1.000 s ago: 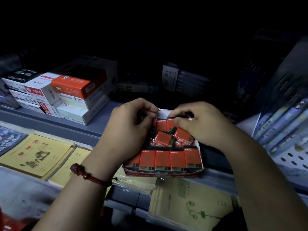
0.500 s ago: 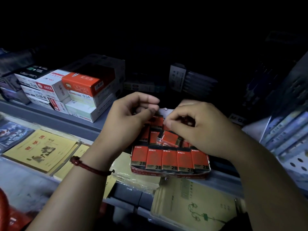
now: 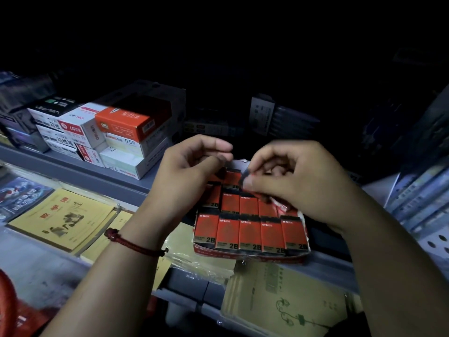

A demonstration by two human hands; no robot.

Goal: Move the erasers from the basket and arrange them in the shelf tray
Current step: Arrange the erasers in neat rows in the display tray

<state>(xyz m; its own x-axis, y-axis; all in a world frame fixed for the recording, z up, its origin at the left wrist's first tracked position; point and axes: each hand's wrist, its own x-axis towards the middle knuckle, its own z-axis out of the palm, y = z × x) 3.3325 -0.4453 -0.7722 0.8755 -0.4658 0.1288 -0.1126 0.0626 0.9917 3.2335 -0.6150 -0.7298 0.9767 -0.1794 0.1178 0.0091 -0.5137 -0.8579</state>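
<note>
The tray [image 3: 250,255] stands on the shelf [image 3: 328,263]. The erasers [image 3: 249,233] lie inside the tray in rows, five in the front row. Over the tray's back part the right hand [image 3: 298,183] pinches one eraser [image 3: 245,175] between thumb and fingers. The left hand [image 3: 187,176] is above the tray's left side with fingers curled. I cannot tell if it holds something.
</note>
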